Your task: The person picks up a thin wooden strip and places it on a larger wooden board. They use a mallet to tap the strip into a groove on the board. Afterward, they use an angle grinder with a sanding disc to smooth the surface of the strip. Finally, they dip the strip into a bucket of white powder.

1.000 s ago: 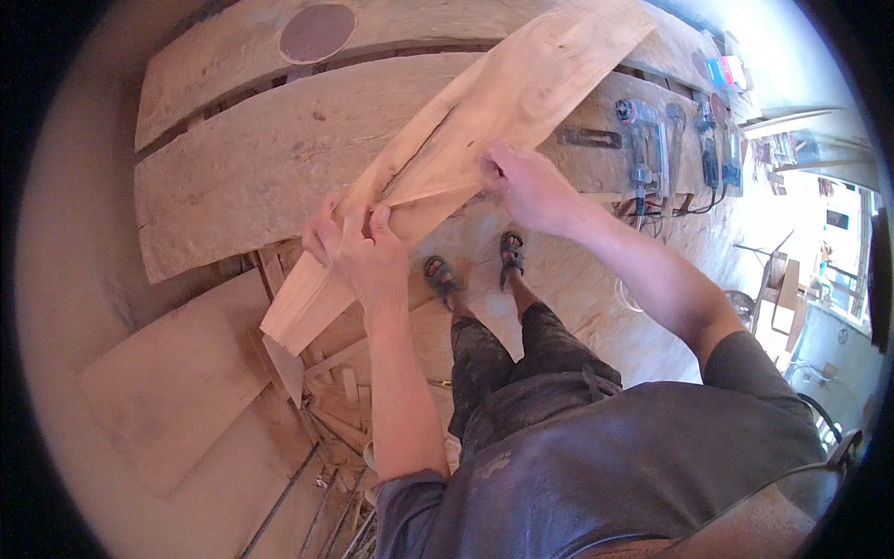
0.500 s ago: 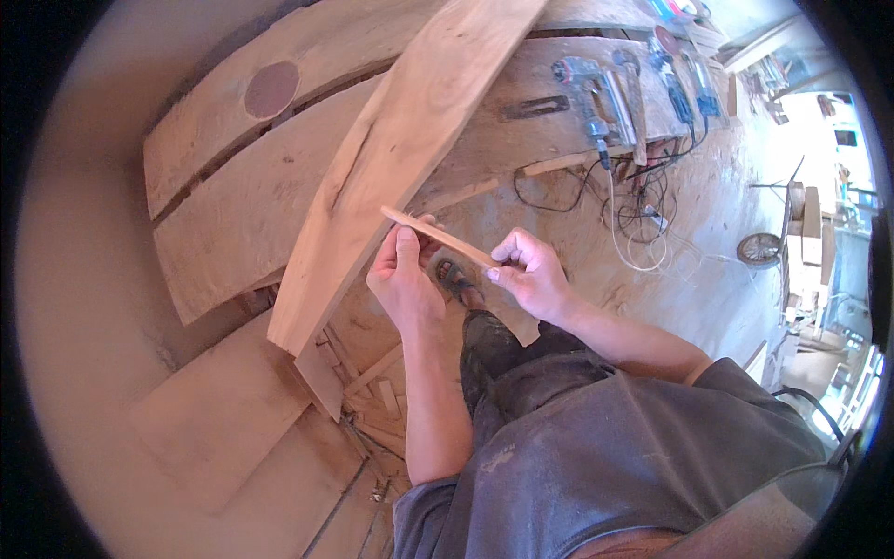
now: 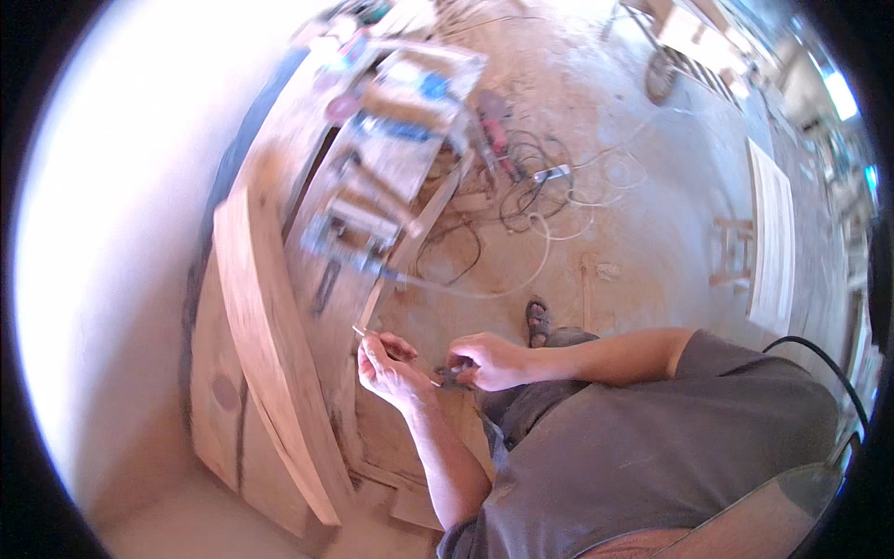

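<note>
My left hand (image 3: 391,370) is closed around a thin wooden strip (image 3: 359,331), and only short bits of the strip's ends show past my fingers. Just right of it, my right hand (image 3: 490,361) has its fingers curled in. Whether a small thing sits in those fingers is hidden. A long, thick wooden plank (image 3: 270,345) with a curved edge lies to the left of both hands, on wide slabs of a low wooden bench (image 3: 214,410). Beyond my left hand, blurred, are an air nailer (image 3: 349,231) and a hammer (image 3: 382,191) on the bench.
A red power tool (image 3: 496,140), tangled cables (image 3: 535,200) and a white power strip (image 3: 551,174) lie on the dusty floor ahead. Right of them are a small wooden frame (image 3: 733,252), a pale panel (image 3: 771,242) and a wheel (image 3: 661,76). A pale wall (image 3: 121,186) rises at left.
My view has swung to the right, so the plank and tools appear farther left. My right hand has come off the strip's end, and the strip is now mostly hidden in my left hand.
</note>
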`<control>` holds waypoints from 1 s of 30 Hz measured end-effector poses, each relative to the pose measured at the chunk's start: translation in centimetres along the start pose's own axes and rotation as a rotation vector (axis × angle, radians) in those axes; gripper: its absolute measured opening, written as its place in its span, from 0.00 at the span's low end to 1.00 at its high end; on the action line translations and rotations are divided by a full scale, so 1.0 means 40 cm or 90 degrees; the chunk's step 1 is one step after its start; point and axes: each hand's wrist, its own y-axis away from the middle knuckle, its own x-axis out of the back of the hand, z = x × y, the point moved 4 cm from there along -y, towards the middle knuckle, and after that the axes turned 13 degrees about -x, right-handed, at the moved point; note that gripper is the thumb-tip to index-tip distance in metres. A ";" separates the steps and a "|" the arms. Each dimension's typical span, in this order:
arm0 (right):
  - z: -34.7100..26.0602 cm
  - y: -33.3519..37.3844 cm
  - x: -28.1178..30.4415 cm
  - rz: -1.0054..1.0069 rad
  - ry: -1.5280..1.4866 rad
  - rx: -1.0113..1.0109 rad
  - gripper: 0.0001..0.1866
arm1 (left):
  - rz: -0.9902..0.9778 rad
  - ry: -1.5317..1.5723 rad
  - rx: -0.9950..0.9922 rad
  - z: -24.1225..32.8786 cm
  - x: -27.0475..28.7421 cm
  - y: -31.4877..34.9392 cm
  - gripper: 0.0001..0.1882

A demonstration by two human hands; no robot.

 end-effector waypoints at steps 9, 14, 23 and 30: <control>0.260 -0.003 0.535 0.248 -0.069 -0.340 0.09 | -0.242 -0.145 -0.012 -0.165 -0.456 -0.063 0.18; 0.469 -0.094 0.697 0.299 -0.026 -0.355 0.08 | -0.283 -0.176 0.086 -0.300 -0.680 -0.217 0.16; 0.747 -0.490 0.937 0.326 -0.190 -0.479 0.07 | -0.288 0.050 0.360 -0.529 -1.045 -0.370 0.10; 0.878 -0.848 1.075 0.297 -0.032 -0.430 0.11 | -0.234 0.257 0.385 -0.639 -1.257 -0.454 0.09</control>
